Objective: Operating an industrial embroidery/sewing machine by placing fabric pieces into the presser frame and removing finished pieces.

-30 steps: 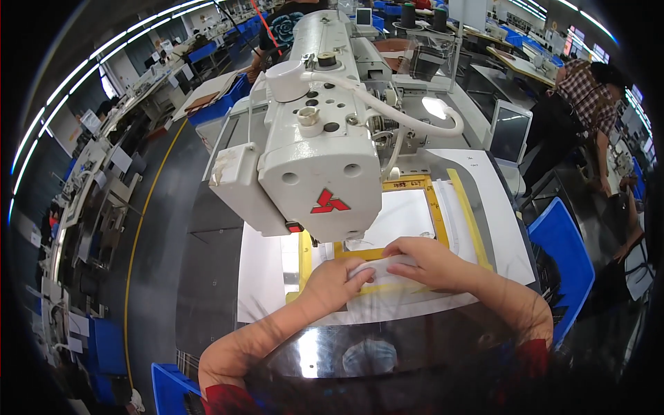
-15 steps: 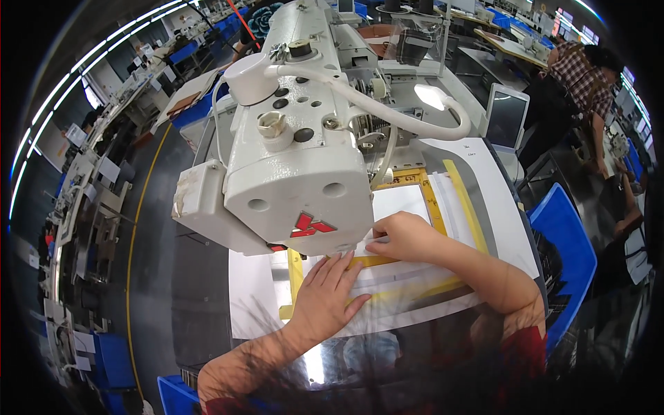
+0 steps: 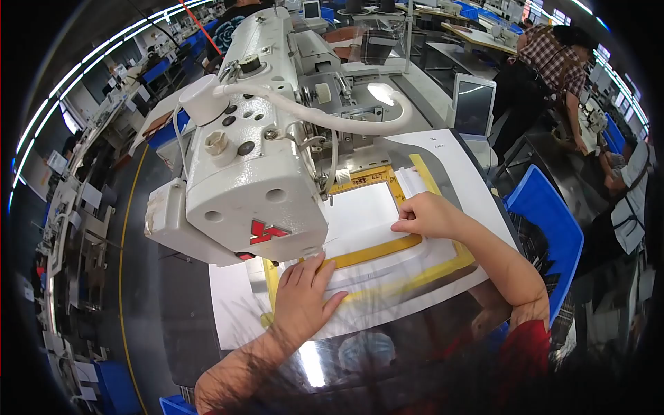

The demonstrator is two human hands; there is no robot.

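My left hand [image 3: 302,296] lies flat with fingers spread at the near left of a yellow frame [image 3: 377,252], just below the head of a white sewing machine [image 3: 259,200]. Inside the frame is a white sheet [image 3: 360,206]. My right hand [image 3: 430,218] is at the frame's right side, thumb and fingertips pressed together over the sheet's edge. Whatever they pinch, if anything, is too small to make out. Under the frame lies a pale template edged with yellow tape [image 3: 425,173].
A hose-like white lamp [image 3: 325,119] arches above the work, and a screen [image 3: 473,104] stands at the back right. Blue bins [image 3: 546,225] hold dark checked cloth to the right. Beyond them a person in a checked shirt [image 3: 550,59] bends over another bench.
My right hand has moved right, away from the needle area to the frame's right side. My left hand stays on the near left part. The whole view has shifted, so the machine appears farther left.
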